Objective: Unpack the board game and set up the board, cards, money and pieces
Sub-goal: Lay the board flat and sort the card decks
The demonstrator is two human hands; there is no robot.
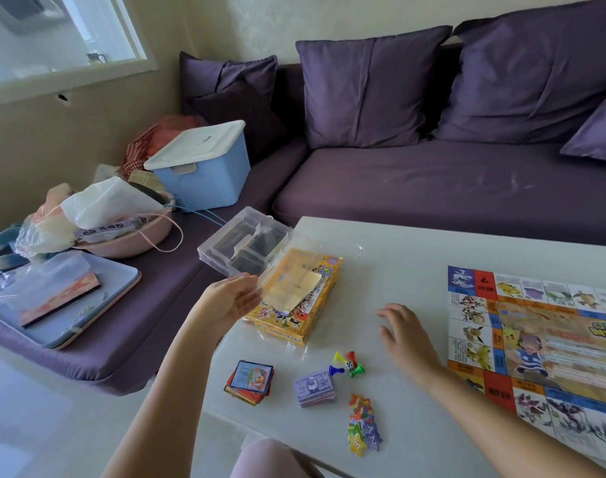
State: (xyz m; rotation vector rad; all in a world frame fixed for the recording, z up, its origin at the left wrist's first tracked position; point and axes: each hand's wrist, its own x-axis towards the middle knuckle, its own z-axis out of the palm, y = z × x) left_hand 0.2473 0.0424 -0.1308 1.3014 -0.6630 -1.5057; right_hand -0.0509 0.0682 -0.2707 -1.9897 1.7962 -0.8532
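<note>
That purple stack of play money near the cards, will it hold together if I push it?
Probably not: the money stack shows no band and its edges look uneven, so notes would likely fan out. They look thin, so probably light and floppy when lifted. The glossy table may let the pile slide easily.
</note>
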